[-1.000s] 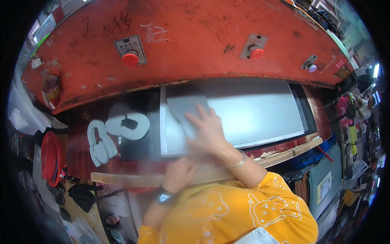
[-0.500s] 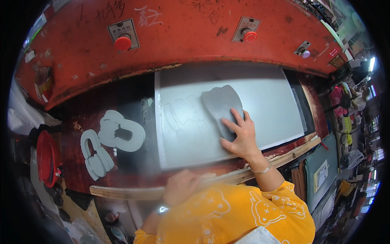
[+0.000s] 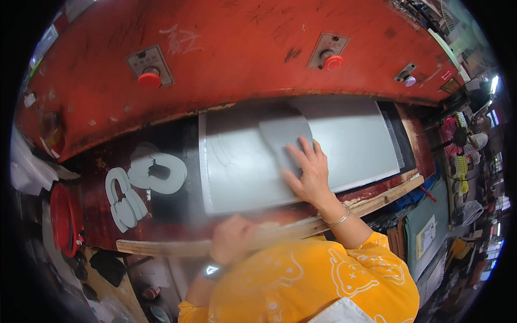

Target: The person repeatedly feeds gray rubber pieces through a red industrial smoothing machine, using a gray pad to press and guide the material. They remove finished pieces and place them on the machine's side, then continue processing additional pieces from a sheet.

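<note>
A flat grey plate with a curved outline (image 3: 284, 129) lies on a pale grey-green sheet (image 3: 353, 145). My right hand (image 3: 311, 172) rests on the near part of the plate, fingers spread and gripping nothing. Faint curved outlines mark the sheet left of the plate. My left hand (image 3: 232, 237), smeared by motion, is at the wooden rail (image 3: 172, 247) along the near edge; its fingers cannot be made out, nor whether it holds anything. Pale curved cut pieces (image 3: 171, 183) lie left of the sheet, with more looped pieces (image 3: 121, 207) beside them.
A large red machine panel (image 3: 237, 54) spans the far side, with red push buttons (image 3: 333, 62) on it. Its lower edge hangs close above the sheet's far end. A red bowl-like container (image 3: 65, 220) stands at the far left. Green folders (image 3: 425, 231) lean at the right.
The red panel sits lower relative to the table and covers more of the plate's far end. The view has shifted slightly. My right hand stays on the plate; my left remains by the rail.
</note>
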### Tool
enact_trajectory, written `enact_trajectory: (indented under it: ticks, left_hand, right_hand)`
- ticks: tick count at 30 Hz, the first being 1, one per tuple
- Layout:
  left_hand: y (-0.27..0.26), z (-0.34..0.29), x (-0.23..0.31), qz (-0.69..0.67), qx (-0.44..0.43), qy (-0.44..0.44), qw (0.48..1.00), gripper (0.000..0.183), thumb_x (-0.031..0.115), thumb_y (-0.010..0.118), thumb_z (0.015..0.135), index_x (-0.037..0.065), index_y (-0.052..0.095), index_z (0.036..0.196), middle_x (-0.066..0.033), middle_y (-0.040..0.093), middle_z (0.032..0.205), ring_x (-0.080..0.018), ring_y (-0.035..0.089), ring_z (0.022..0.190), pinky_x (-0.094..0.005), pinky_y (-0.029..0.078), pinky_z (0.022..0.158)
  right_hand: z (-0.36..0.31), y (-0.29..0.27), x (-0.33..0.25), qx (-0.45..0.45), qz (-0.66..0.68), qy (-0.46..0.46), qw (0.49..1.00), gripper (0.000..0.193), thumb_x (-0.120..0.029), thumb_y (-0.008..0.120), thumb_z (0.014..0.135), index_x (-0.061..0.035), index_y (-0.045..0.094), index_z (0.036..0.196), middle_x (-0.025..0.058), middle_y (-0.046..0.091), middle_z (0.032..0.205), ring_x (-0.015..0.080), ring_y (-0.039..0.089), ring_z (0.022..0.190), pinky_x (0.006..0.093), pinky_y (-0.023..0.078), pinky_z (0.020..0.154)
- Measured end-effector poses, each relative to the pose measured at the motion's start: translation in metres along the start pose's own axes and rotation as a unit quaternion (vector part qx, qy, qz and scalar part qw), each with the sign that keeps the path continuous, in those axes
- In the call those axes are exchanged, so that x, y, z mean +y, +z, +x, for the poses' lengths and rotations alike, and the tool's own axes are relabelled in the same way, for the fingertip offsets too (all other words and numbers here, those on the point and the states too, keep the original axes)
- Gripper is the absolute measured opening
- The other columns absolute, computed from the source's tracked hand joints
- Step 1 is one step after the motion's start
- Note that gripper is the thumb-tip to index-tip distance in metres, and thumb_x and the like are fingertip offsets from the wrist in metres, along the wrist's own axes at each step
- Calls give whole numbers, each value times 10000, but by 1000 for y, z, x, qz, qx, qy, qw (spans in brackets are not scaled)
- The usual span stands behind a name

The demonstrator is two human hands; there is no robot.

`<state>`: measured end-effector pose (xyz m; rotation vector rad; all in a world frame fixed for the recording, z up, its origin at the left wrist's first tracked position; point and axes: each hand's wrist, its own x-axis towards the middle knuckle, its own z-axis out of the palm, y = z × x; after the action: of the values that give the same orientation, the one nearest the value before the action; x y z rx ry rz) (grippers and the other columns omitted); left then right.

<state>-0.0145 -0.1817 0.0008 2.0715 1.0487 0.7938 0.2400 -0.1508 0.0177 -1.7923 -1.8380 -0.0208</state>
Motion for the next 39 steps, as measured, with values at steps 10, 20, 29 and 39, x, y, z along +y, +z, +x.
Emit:
enact_trajectory:
  ticks: [10, 20, 29, 39]
  left_hand:
    - [-8, 81, -42, 92, 67, 47, 992, 94, 76, 709, 776, 30, 640, 731, -94, 576, 673, -212, 578, 528, -301, 456, 501]
    - [-23, 145, -52, 180, 104, -5, 978, 193, 190, 671, 801, 26, 630, 707, -136, 577, 725, -327, 586, 694, -425, 471, 635]
    - [-23, 157, -45, 201, 133, -13, 970, 247, 209, 667, 804, 18, 595, 665, -134, 558, 703, -329, 561, 719, -430, 442, 652]
    - [-18, 154, -44, 203, 158, -22, 966, 279, 200, 658, 821, 2, 559, 651, -141, 522, 681, -334, 540, 707, -430, 418, 638]
  right_hand:
    - [150, -119, 217, 543, -73, 55, 835, 697, -343, 564, 923, 20, 273, 1441, 295, 260, 1471, 420, 222, 1383, 487, 173, 1134]
    - [141, -131, 249, 469, 100, 115, 870, 718, -338, 530, 948, 64, 207, 1449, 255, 224, 1506, 352, 208, 1407, 419, 161, 1149]
    - [27, -48, 135, -105, 41, -1, 994, 262, -226, 655, 813, -86, 657, 1034, 126, 624, 1034, 306, 541, 1047, 472, 324, 987]
    - [23, -51, 124, -64, 33, -32, 997, 292, -205, 676, 795, -62, 640, 1046, 147, 610, 996, 337, 536, 1019, 444, 363, 960]
